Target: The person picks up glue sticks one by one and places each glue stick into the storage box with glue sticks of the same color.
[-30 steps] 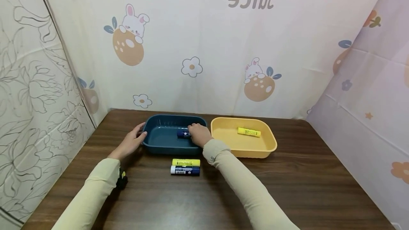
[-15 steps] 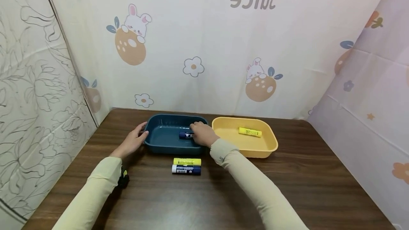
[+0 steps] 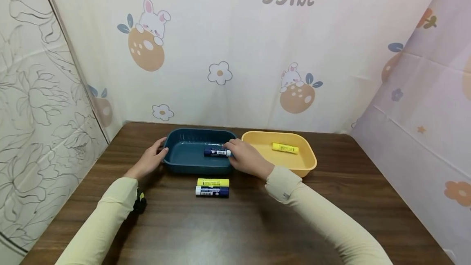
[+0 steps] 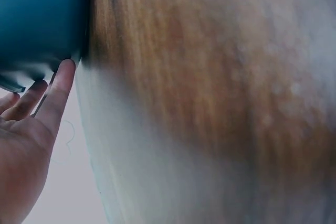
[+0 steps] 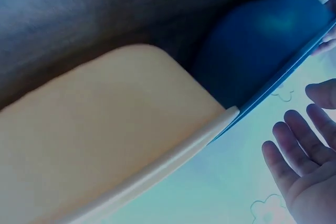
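Note:
In the head view, a dark blue glue stick with a white cap lies in the blue tray. My right hand is over the tray's right end, beside the cap; the right wrist view shows its fingers apart with nothing held. My left hand touches the tray's left end, its fingers fairly straight against the outer wall in the left wrist view. In front of the tray, a yellow glue stick and a second blue glue stick lie side by side on the table.
A yellow tray stands right of the blue one, with another yellow glue stick inside. Both trays are on a brown wooden table, near its back edge. Patterned curtains hang behind and at the sides.
My right hand has drawn back to the right, uncovering the white cap of the blue glue stick in the tray. The left hand stays at the tray's left end.

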The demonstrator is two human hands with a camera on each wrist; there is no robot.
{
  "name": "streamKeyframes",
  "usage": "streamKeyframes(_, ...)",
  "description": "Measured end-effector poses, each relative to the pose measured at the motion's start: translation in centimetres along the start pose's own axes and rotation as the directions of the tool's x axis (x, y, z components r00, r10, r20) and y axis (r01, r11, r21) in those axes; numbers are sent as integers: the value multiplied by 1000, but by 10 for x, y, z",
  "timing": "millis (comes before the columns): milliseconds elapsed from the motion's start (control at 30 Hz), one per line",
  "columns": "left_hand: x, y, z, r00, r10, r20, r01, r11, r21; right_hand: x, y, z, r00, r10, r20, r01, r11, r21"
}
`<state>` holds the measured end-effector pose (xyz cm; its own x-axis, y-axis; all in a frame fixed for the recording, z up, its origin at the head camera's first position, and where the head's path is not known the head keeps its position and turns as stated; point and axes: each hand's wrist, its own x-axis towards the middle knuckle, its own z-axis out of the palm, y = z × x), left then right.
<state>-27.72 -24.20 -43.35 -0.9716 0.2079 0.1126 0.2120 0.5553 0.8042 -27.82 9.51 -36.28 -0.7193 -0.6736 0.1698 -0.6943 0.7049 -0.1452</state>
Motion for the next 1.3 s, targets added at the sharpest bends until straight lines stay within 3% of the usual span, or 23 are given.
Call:
streamKeyframes(400, 0, 1, 0, 1000, 1, 2, -1, 1000, 16, -36, -14, 0, 990, -114, -81, 119, 991, 61)
streamKeyframes(700, 0, 1, 0, 1000, -10, 0, 9, 1000, 25, -46, -25, 13, 989, -142, -39, 145, 985, 91)
streamKeyframes(867, 0, 2, 1, 1000, -18, -1, 18, 1000, 20, -49, -30, 24, 991, -126, 35, 121, 986, 114)
streamKeyframes(1100, 0, 2, 1, 1000, -28, -7, 28, 999, 19, -48, -39, 38, 985, -150, 88, 148, 988, 34)
streamKeyframes(1300, 0, 2, 0, 1000, -24, -10, 25, 999, 23, -45, -45, 45, 985, -125, 121, 125, 992, 9)
